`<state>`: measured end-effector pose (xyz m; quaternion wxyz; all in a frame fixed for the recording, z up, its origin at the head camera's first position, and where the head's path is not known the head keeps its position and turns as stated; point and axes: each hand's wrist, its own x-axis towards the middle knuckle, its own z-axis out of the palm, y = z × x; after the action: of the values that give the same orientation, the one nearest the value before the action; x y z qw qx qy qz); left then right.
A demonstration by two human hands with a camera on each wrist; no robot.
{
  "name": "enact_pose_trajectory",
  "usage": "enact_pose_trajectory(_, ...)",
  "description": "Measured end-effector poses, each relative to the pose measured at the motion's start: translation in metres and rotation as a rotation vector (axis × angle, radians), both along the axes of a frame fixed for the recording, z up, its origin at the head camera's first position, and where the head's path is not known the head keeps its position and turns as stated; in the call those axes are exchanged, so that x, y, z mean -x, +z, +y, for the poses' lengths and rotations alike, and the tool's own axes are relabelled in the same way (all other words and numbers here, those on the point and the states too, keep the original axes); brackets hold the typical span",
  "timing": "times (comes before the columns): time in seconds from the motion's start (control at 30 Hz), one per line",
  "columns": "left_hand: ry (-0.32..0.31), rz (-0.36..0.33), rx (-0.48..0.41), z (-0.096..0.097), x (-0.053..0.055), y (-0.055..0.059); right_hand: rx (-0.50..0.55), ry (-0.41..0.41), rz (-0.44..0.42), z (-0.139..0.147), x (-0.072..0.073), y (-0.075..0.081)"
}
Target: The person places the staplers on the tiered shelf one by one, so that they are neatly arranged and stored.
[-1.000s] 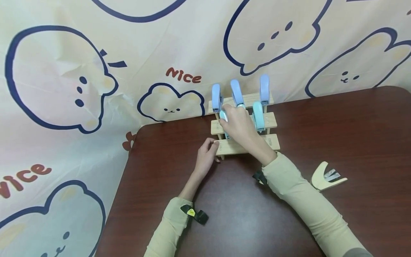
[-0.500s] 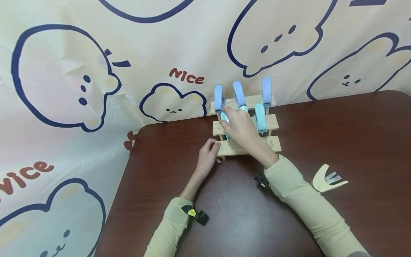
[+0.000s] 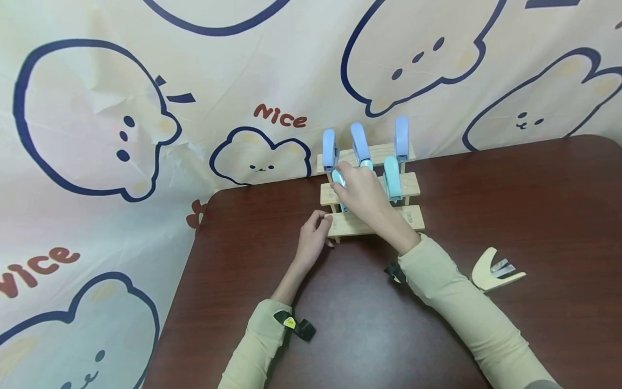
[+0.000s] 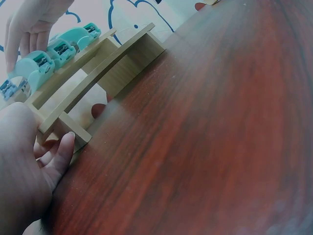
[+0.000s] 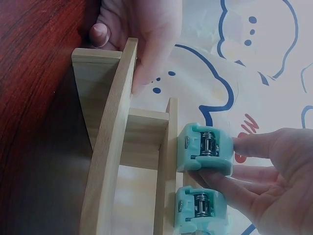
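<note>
A small three-step wooden rack (image 3: 350, 223) stands on the table against the backdrop. My left hand (image 3: 312, 237) grips the left end of its lowest step, thumb on top. My right hand (image 3: 362, 192) reaches over the rack and pinches the leftmost teal stapler (image 5: 205, 149) on the middle step between thumb and fingers. Beside it on that step is another teal stapler (image 5: 201, 210), largely hidden by the hand in the head view. A third teal stapler (image 3: 392, 179) stands at the right. Blue staplers (image 3: 401, 138) stand upright along the top step.
A cream stapler (image 3: 486, 269), spread apart with metal showing, lies on the dark wooden table (image 3: 549, 216) right of the rack, near the right sleeve (image 3: 452, 286). A backdrop with cartoon outlines (image 3: 262, 70) rises behind the table and along its left side.
</note>
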<state>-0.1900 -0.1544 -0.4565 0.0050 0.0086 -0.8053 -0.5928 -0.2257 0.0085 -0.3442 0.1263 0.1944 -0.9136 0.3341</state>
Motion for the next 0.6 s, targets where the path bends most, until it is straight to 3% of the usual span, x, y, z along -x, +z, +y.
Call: enact_pose_trajectory(0.6, 0.002, 0.006, -0.020, 0.0002, 0.0003, -0.0012, -0.005, 0.023, 0.043, 0.0018, -0.0003, -0.0021)
